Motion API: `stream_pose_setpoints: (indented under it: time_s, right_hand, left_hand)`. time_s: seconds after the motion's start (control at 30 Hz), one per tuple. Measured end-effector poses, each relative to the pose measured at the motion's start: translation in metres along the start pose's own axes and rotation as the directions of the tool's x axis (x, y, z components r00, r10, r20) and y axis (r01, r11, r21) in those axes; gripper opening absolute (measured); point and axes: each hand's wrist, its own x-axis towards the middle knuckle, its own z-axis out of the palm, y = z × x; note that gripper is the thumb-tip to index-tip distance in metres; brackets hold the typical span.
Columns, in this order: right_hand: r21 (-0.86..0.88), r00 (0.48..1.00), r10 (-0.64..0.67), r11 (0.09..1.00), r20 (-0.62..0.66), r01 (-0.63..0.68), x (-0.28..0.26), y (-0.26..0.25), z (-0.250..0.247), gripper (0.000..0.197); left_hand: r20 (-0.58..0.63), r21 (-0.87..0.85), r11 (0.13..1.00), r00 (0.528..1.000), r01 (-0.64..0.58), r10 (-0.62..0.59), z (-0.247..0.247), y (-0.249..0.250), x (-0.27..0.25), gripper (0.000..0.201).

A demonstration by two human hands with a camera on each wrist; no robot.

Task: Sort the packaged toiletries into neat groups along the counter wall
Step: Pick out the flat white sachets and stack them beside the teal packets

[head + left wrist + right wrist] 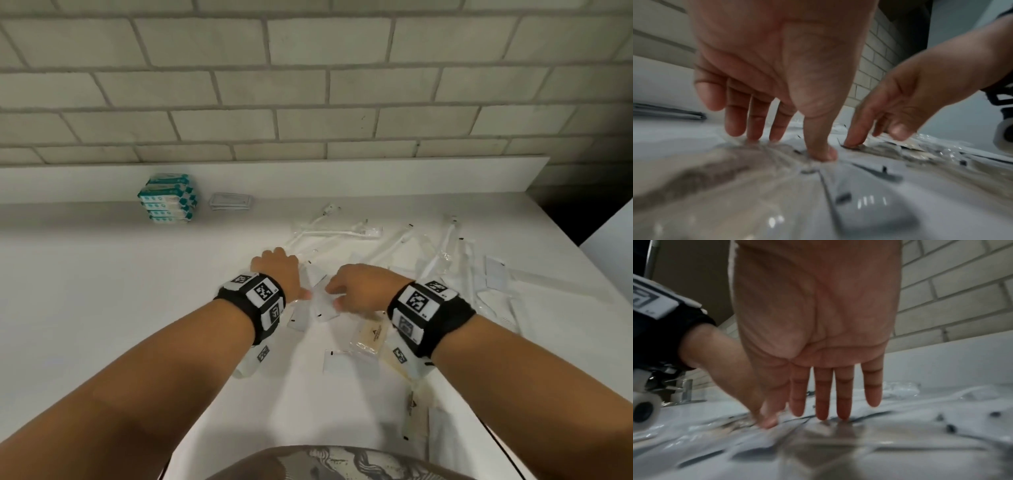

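1. Teal-and-white boxes (168, 198) stand stacked at the wall; flat grey packets (231, 201) lie beside them on the bench (102, 274).
2. I see my left hand (277, 270) with straight fingers pressing clear sachets (322, 301).
3. My right hand (363, 287), fingers extended, touches the same scattered pile; wrapped toothbrushes (342, 233) lie behind it.

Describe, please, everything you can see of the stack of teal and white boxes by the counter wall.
The stack of teal and white boxes stands on the white counter, left of centre and against the low white backsplash. About five flat cartons lie one on another, slightly staggered, with teal ends and white printed faces. Neither hand touches it. A small pile of flat grey packets lies just to its right.
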Motion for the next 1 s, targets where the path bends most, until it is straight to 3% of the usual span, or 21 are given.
stream_pose_setpoints:
  time_s: [0.03,0.1,0.13,0.2,0.23,0.3,0.4,0.47,0.6,0.8,0.9,0.97,1.0]
  right_hand:
    - [0.048,1.0,0.023,0.999,0.016,-0.024,-0.006,0.009,-0.004,0.022]
    - [0.095,0.979,0.203,0.975,-0.016,-0.201,-0.024,0.038,-0.012,0.052]
    - [0.103,0.942,0.332,0.94,-0.053,-0.326,-0.034,0.054,-0.014,0.062]
    - [0.139,0.802,0.592,0.803,-0.076,-0.58,-0.056,0.086,-0.017,0.071]
    - [0.157,0.738,0.674,0.734,-0.042,-0.661,-0.066,0.098,-0.016,0.072]
    - [0.135,0.682,0.73,0.672,0.044,-0.728,-0.079,0.106,-0.009,0.069]
    - [0.155,0.703,0.711,0.695,-0.002,-0.702,-0.077,0.096,0.007,0.053]
    - [0.264,0.771,0.631,0.76,-0.082,-0.594,-0.068,0.089,0.013,0.041]
    - [0.448,0.867,0.472,0.818,-0.161,-0.362,-0.061,0.077,0.004,0.039]
    - [0.612,0.881,0.414,0.765,-0.228,-0.2,-0.076,0.1,-0.034,0.051]
    - [0.533,0.885,0.438,0.792,-0.157,-0.298,-0.087,0.121,-0.043,0.055]
    - [0.344,0.837,0.522,0.825,-0.164,-0.448,-0.089,0.132,-0.039,0.051]
    - [0.269,0.808,0.54,0.835,-0.237,-0.479,-0.088,0.134,-0.035,0.044]
  left_hand:
    - [0.011,0.014,1.0,1.0,-0.001,0.001,-0.001,-0.004,0.001,0.079]
    - [0.028,-0.004,1.0,1.0,0.0,0.001,0.0,-0.01,0.002,0.08]
    - [0.042,-0.026,1.0,0.999,0.007,-0.006,0.0,-0.012,0.003,0.079]
    - [0.092,-0.057,0.998,0.996,0.025,-0.019,-0.001,-0.011,0.004,0.078]
    - [0.123,-0.066,0.997,0.992,0.035,-0.027,-0.002,-0.01,0.004,0.077]
    - [0.161,-0.056,0.998,0.987,0.039,-0.029,-0.005,-0.005,0.006,0.071]
    - [0.192,-0.022,1.0,0.981,-0.005,0.009,-0.011,0.002,0.006,0.056]
    - [0.192,-0.064,0.998,0.981,-0.01,0.022,-0.012,0.004,0.003,0.054]
    - [0.188,-0.163,0.986,0.982,0.041,-0.009,-0.012,0.005,-0.005,0.061]
    - [0.264,-0.169,0.985,0.962,-0.025,0.07,-0.01,-0.002,-0.01,0.044]
    - [0.288,-0.196,0.98,0.952,-0.046,0.103,-0.013,-0.002,-0.011,0.048]
    - [0.277,-0.23,0.972,0.953,-0.057,0.122,-0.017,-0.003,-0.009,0.058]
    - [0.242,-0.25,0.966,0.962,-0.066,0.128,-0.02,-0.002,-0.008,0.06]
